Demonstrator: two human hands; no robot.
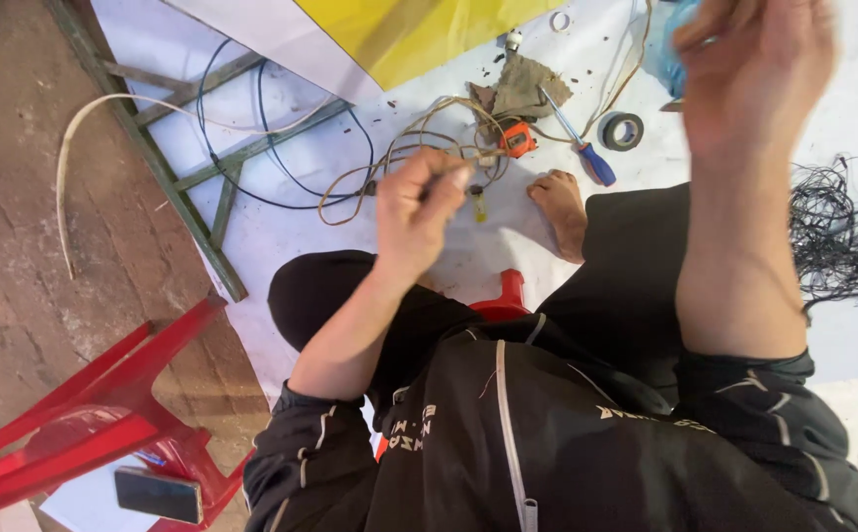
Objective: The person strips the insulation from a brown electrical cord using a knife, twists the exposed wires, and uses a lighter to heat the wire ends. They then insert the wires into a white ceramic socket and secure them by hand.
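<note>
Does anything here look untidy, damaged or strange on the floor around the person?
Yes. A tangle of thin black wire lies loose on the white sheet at the right. Beige cable loops messily near the left hand, beside a screwdriver and a tape roll. A red plastic chair lies tipped over at lower left.
</note>
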